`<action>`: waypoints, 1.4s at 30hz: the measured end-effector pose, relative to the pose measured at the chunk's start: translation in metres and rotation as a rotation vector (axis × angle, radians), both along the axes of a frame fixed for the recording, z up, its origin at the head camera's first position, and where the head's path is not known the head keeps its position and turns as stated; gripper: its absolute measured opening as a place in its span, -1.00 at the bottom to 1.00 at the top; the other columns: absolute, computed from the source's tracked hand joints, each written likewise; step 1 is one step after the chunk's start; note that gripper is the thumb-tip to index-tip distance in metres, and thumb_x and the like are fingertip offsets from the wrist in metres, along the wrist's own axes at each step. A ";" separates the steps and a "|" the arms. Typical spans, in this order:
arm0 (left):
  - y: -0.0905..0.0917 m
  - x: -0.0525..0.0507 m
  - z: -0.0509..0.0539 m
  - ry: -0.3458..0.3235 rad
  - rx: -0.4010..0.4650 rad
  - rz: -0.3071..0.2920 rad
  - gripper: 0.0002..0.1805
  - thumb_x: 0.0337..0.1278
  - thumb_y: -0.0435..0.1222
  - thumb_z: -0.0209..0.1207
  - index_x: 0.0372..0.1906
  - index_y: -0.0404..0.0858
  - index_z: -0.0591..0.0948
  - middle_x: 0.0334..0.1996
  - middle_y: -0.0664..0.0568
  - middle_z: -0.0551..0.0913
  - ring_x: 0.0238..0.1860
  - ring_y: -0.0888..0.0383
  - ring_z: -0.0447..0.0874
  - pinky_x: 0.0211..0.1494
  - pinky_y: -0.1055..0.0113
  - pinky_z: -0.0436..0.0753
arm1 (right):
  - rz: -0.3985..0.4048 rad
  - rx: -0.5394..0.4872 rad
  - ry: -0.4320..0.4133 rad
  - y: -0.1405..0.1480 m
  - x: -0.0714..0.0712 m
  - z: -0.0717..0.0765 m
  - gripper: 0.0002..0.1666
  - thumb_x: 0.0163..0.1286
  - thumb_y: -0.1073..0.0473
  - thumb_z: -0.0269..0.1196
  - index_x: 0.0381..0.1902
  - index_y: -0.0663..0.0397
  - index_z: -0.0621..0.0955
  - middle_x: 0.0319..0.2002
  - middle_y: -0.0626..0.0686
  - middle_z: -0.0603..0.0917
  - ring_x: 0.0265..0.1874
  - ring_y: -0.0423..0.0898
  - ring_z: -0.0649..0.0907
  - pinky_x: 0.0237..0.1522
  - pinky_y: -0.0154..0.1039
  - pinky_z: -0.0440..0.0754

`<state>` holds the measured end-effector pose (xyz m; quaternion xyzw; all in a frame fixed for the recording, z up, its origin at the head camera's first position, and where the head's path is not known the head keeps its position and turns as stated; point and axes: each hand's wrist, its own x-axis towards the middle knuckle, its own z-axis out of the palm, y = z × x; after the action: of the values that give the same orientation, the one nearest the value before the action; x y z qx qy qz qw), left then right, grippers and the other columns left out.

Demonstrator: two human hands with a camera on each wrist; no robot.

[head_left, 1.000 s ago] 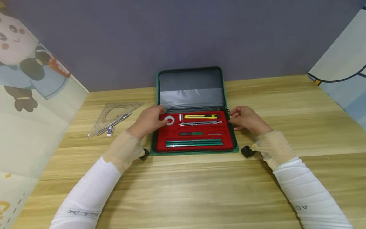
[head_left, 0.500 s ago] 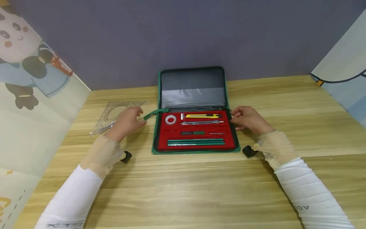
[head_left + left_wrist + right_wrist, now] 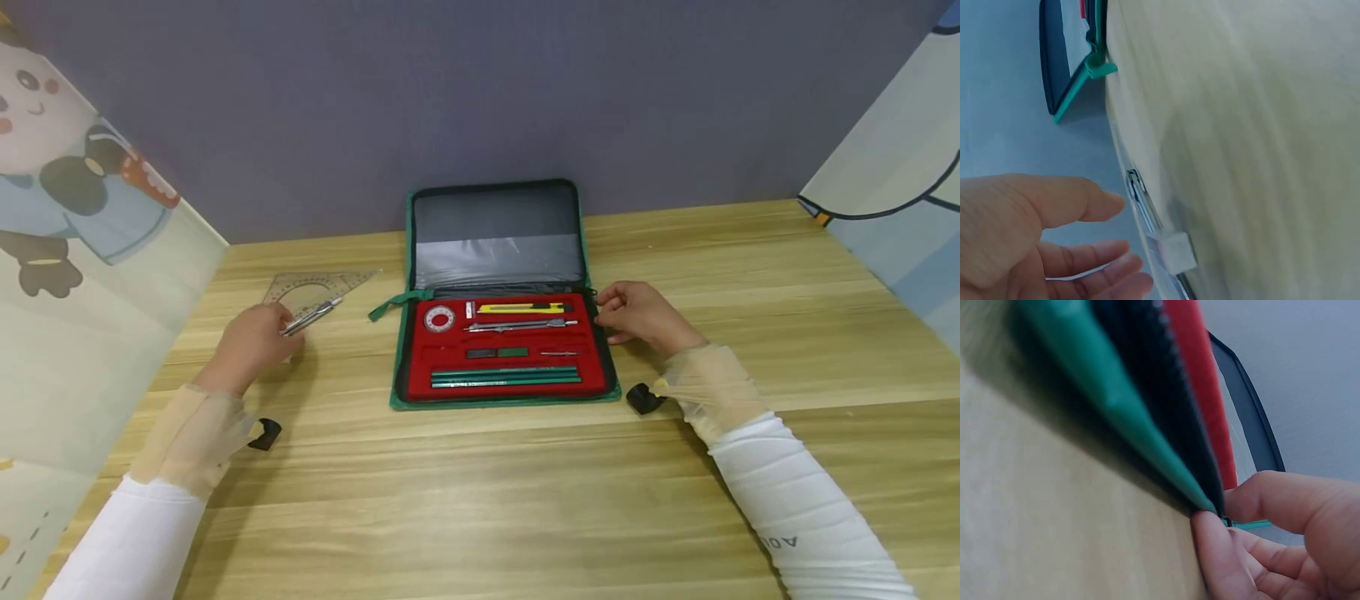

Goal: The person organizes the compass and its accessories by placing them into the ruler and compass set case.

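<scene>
My left hand (image 3: 251, 342) reaches over the near corner of a clear set square (image 3: 363, 279), which a silver compass (image 3: 315, 315) lies on. In the left wrist view its thumb and fingers are spread apart, beside a white eraser (image 3: 1179, 253) and the compass (image 3: 1144, 203), holding nothing. The head view mostly hides the eraser behind that hand. A green zip case (image 3: 502, 404) lies open, its red insert facing up. My right hand (image 3: 645, 317) pinches the case's right edge near the hinge; the right wrist view has thumb and fingers on the zipped rim (image 3: 1197, 481).
Set in the insert are a yellow utility knife (image 3: 517, 308), another compass (image 3: 521, 326), a white round disc (image 3: 439, 318) and green pencils (image 3: 506, 377). A green strap (image 3: 386, 308) sticks out left. The lid (image 3: 495, 221) stands up near the grey back wall (image 3: 510, 100).
My left hand has left the case's upper left corner and moved left to the set square and compass. The green strap now sticks out there. My right hand keeps its place on the case.
</scene>
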<state>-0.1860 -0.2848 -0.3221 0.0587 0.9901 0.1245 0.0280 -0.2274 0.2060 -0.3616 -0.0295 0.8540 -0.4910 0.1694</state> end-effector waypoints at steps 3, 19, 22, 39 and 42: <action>-0.003 0.002 -0.002 0.008 0.001 0.013 -0.69 0.04 -0.31 0.12 -0.28 -0.56 0.53 -0.45 -0.29 0.57 -0.49 -0.06 0.44 -0.37 0.07 0.47 | 0.001 0.002 0.004 0.001 0.001 -0.001 -0.50 0.29 0.34 0.14 0.15 0.46 0.32 -0.23 0.13 0.46 -0.35 -0.16 0.57 -0.39 -0.28 0.66; -0.008 0.005 -0.009 -0.030 -0.006 0.041 -0.71 -0.01 -0.33 0.18 -0.32 -0.55 0.52 -0.62 -0.13 0.50 -0.60 0.03 0.36 -0.51 0.17 0.41 | -0.003 -0.013 0.003 -0.002 0.001 0.000 -0.51 0.28 0.35 0.15 0.13 0.45 0.32 -0.24 0.13 0.43 -0.39 -0.17 0.55 -0.40 -0.28 0.66; -0.009 0.004 -0.011 -0.024 -0.004 0.036 -0.64 -0.01 -0.33 0.19 -0.20 -0.59 0.51 -0.48 -0.25 0.59 -0.52 -0.03 0.44 -0.39 0.06 0.49 | -0.002 -0.023 0.008 -0.001 0.001 0.000 -0.50 0.27 0.35 0.16 0.12 0.46 0.32 -0.26 0.12 0.43 -0.41 -0.18 0.54 -0.42 -0.30 0.65; 0.010 0.000 -0.006 0.011 0.022 -0.006 -0.76 0.00 -0.34 0.23 -0.30 -0.45 0.52 -0.48 -0.16 0.56 -0.43 -0.06 0.49 -0.28 0.04 0.46 | -0.002 -0.021 0.023 0.000 0.002 0.000 -0.53 0.26 0.36 0.16 0.09 0.46 0.34 -0.26 0.12 0.43 -0.41 -0.18 0.54 -0.40 -0.29 0.66; 0.024 -0.002 -0.001 -0.004 0.017 -0.036 -0.76 0.02 -0.35 0.23 -0.25 -0.45 0.54 -0.40 -0.22 0.61 -0.36 -0.10 0.55 -0.23 0.01 0.49 | 0.000 -0.018 0.026 0.000 0.002 0.000 -0.53 0.26 0.36 0.15 0.09 0.46 0.34 -0.25 0.13 0.43 -0.41 -0.18 0.54 -0.40 -0.29 0.66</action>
<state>-0.1883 -0.2606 -0.3228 0.0764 0.9877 0.1326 0.0316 -0.2256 0.2060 -0.3620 -0.0374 0.8516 -0.4983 0.1583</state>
